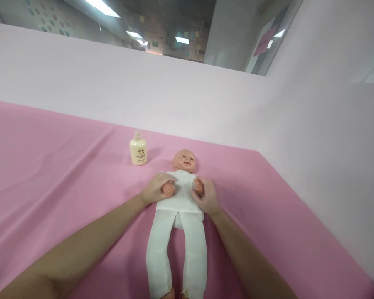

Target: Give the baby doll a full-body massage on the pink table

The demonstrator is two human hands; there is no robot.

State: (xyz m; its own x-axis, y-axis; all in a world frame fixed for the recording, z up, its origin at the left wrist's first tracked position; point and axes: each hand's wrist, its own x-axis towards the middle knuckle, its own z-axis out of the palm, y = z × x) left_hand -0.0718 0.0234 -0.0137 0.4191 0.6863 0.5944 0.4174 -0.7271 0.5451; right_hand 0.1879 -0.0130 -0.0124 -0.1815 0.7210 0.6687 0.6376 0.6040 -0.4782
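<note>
Doll (183, 193) between both hands (156, 188) (210, 198)

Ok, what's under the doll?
Pink cloth shows on both sides of the doll and between its legs. Whatever lies directly beneath its body is covered and can't be seen.

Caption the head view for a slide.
Left hand and right hand hold a doll on pink sheet, near a bottle.

One baby doll (183, 195) here, two small doll hands (168, 189), two bare human hands (154, 189), one bottle (139, 152), one pink cover (81, 174)
</note>
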